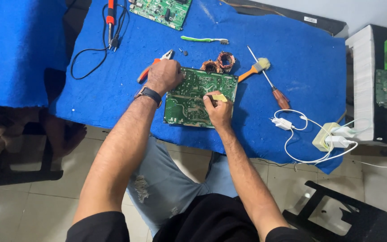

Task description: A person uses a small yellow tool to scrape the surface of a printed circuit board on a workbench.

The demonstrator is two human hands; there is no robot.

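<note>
Green circuit board, flat rectangle, solder side up w/ pale traces and dotted joints, lies on the blue felt-like cloth covering the table, near its front edge. Left hand sits on the board's upper-left corner, fingers curled down over it, pressing on the board; black watch on that wrist. Right hand rests over the board's right-centre, fingers pinched shut on a small pale-yellow block, soft-looking, held against the board surface. Hands are apart, one at each side of the board.

Just behind the board's top edge: two copper-wound coils, round, reddish wire, touching each other. Right of them a brush w/ orange handle and pale bristles, crossed by a long screwdriver w/ thin metal shaft and brown handle. Orange-handled pliers stick out from behind the left hand. Further back: green toothbrush, a second green board at the cloth's far edge, and a soldering iron w/ red grip and black coiled cord. At the right, white chargers and looping cables plug into a pale power strip. Below the table: torn light jeans, tiled floor.
</note>
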